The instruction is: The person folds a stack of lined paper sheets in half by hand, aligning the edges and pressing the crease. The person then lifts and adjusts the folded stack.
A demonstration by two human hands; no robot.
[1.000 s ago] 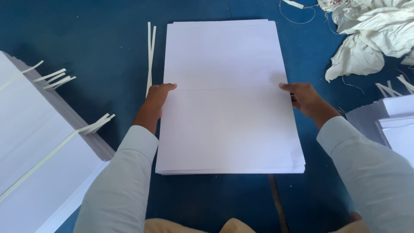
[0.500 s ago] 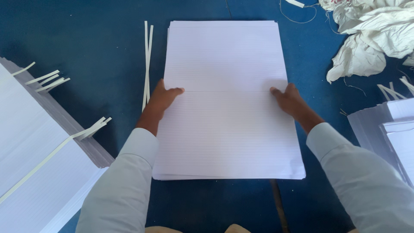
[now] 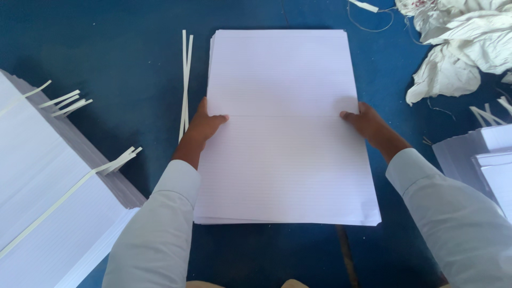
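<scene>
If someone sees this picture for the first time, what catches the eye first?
A white paper stack lies mid-frame on the blue surface, with the left hand and right hand gripping its side edges. Crumpled white paper sits top right; a strapped stack lies left.

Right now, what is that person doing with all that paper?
A person holds a stack of lined paper on a blue floor, left hand on its left edge, right hand on its right. Paper strips lie beside it. A strapped bundle sits left, crumpled cloth top right.
</scene>
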